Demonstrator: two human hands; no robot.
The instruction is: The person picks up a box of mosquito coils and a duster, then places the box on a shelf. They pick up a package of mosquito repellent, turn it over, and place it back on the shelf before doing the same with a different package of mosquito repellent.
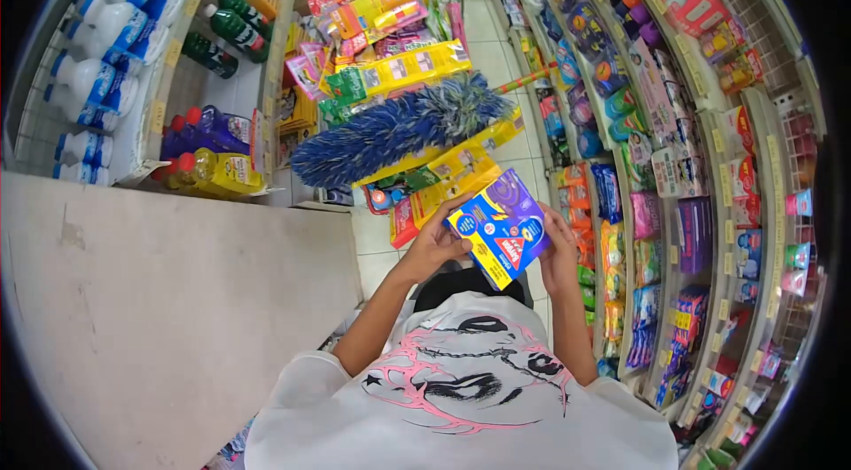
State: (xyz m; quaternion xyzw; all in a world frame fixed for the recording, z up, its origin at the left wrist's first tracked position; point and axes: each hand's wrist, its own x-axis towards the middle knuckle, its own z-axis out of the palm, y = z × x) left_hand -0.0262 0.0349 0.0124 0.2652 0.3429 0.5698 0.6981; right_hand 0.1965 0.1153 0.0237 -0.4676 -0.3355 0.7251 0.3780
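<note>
My left hand (436,246) grips the left side of a blue, purple and yellow box (503,229) with a red Baygon label, its thumb on the front face. On the opposite side, the fingers of my right hand (558,250) close around the box's edge. The box is tilted, with its printed face turned up towards me. Just beyond it, a pile of yellow and green packets (443,178) spreads over the load ahead. A fluffy blue and grey duster (399,129) lies across that pile, its striped handle (529,80) pointing right.
Shelves of packaged goods (634,160) curve along the right side. At left, a shelf carries white and blue bottles (106,27), green bottles (238,23) and yellow bottles (226,170). A pale panel (177,310) stands near my left arm. Tiled floor (377,244) shows between.
</note>
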